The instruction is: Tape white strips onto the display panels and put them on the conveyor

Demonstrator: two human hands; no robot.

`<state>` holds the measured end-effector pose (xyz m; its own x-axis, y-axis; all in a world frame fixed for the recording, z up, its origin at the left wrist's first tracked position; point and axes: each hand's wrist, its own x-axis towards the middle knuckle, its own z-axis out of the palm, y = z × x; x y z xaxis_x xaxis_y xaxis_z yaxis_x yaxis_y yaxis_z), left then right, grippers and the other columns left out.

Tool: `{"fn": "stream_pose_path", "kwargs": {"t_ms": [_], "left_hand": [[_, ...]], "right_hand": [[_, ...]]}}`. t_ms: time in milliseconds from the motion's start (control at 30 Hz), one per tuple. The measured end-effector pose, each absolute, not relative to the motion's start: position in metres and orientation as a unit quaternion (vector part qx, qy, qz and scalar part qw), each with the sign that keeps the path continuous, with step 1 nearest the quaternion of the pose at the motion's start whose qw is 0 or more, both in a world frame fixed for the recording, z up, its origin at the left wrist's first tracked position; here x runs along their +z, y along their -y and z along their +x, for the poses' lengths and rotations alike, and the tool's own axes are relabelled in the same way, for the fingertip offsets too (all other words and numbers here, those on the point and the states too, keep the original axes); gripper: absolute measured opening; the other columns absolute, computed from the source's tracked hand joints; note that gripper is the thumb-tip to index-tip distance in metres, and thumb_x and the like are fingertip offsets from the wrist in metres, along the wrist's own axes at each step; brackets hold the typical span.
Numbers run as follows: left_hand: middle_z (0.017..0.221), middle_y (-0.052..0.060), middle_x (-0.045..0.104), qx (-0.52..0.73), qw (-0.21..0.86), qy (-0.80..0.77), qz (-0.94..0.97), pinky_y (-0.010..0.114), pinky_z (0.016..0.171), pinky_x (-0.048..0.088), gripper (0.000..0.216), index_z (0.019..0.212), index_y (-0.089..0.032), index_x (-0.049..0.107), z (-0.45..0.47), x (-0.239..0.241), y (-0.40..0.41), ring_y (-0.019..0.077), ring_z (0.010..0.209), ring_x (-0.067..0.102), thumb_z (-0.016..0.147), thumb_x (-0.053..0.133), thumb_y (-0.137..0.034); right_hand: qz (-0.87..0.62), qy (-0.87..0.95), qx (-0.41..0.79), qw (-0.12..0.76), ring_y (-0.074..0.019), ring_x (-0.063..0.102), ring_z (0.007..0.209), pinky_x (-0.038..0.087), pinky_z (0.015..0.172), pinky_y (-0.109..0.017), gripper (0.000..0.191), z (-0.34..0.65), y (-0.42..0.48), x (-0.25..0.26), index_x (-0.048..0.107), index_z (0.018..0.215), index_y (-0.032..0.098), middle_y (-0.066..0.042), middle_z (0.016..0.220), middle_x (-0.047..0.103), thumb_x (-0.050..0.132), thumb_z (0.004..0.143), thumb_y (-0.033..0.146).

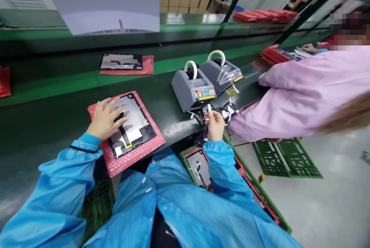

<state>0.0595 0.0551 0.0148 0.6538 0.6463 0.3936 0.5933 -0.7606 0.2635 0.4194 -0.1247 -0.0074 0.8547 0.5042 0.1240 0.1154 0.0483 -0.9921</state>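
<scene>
Thin as a Tray, Touchy as Glass: Grip by the Rim

Look for the screen panel (146,118) on the table (54,136), lying flat on a red bubble bag (153,144) near the front edge, left of the nearer tape machine (193,90). Judge it light for its spread, yet stiff and probably brittle: likely to crack if bent, dropped or pressed hard at one spot. Expect smooth faces, apt to slip and smear. Expect the opposite from the bag: soft, springy, liable to shift under a sideways push.

Treat the dark ribbon cable (125,135) as the weakest part, likely easy to crease or tear; never lift by it. Take hold by the long outer edges, fingers beneath, thumbs barely over the rim, or slide a palm under the bag and raise both together, level.

Note the left hand (105,121) open, fingers spread, laid across the panel's upper left side. Note the right hand (215,125) well apart from the panel, closed to a pinch on a short white tape strip (209,108). Judge the strip nearly weightless, limp and clingy; best held by one end. Impossible to make out its sticky side at this size.
</scene>
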Motion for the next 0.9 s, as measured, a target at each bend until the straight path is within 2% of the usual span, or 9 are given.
{"fn": "stream_pose_path", "kwargs": {"t_ms": [200,433,567,700,767,900], "left_hand": [[0.140,0.012,0.051,0.223,0.048,-0.320,0.919,0.063,0.109,0.027,0.045,0.117,-0.023,0.064,0.069,0.012,-0.055,0.0387,0.132,0.037,0.089,0.043,-0.052],[0.139,0.013,0.052,0.217,0.058,-0.324,0.919,0.064,0.109,0.028,0.042,0.113,-0.024,0.066,0.070,0.008,-0.057,0.0396,0.132,0.038,0.089,0.044,-0.050],[0.138,0.008,0.053,0.221,0.068,-0.309,0.922,0.065,0.108,0.028,0.040,0.112,-0.027,0.064,0.070,0.010,-0.056,0.0392,0.130,0.039,0.089,0.045,-0.052],[0.134,0.006,0.056,0.245,0.088,-0.290,0.921,0.058,0.109,0.032,0.038,0.113,-0.028,0.063,0.082,0.022,-0.047,0.0348,0.128,0.041,0.090,0.045,-0.052],[0.129,0.009,0.060,0.254,0.107,-0.273,0.922,0.055,0.106,0.036,0.040,0.112,-0.024,0.064,0.096,0.031,-0.039,0.0327,0.123,0.046,0.090,0.046,-0.053],[0.103,0.010,0.069,0.267,0.191,-0.232,0.915,0.048,0.097,0.043,0.040,0.108,-0.018,0.066,0.134,0.052,-0.018,0.0258,0.103,0.056,0.091,0.049,-0.050]], "right_hand": [[-0.634,0.216,0.134,0.730,-0.0118,0.061,0.066,0.040,0.048,-0.019,0.050,0.418,0.112,-0.010,0.042,0.089,0.023,-0.003,0.082,0.066,0.065,0.067,0.061],[-0.630,0.188,0.129,0.743,-0.0132,0.063,0.064,0.038,0.048,-0.020,0.057,0.419,0.095,-0.008,0.034,0.089,0.024,0.002,0.073,0.062,0.071,0.059,0.057],[-0.639,0.203,0.118,0.732,-0.0126,0.061,0.060,0.040,0.051,-0.022,0.062,0.421,0.095,-0.007,0.028,0.090,0.026,0.003,0.072,0.064,0.074,0.056,0.051],[-0.623,0.272,0.111,0.725,-0.0108,0.059,0.057,0.046,0.059,-0.024,0.059,0.409,0.108,0.005,0.026,0.092,0.027,0.007,0.069,0.065,0.074,0.063,0.043],[-0.601,0.317,0.146,0.719,-0.0108,0.060,0.057,0.046,0.059,-0.024,0.057,0.397,0.113,0.015,0.027,0.094,0.027,0.007,0.067,0.066,0.075,0.065,0.037],[-0.567,0.391,0.223,0.689,-0.0107,0.061,0.059,0.048,0.062,-0.024,0.054,0.365,0.110,0.034,0.030,0.097,0.027,0.007,0.069,0.068,0.076,0.068,0.029]]}}
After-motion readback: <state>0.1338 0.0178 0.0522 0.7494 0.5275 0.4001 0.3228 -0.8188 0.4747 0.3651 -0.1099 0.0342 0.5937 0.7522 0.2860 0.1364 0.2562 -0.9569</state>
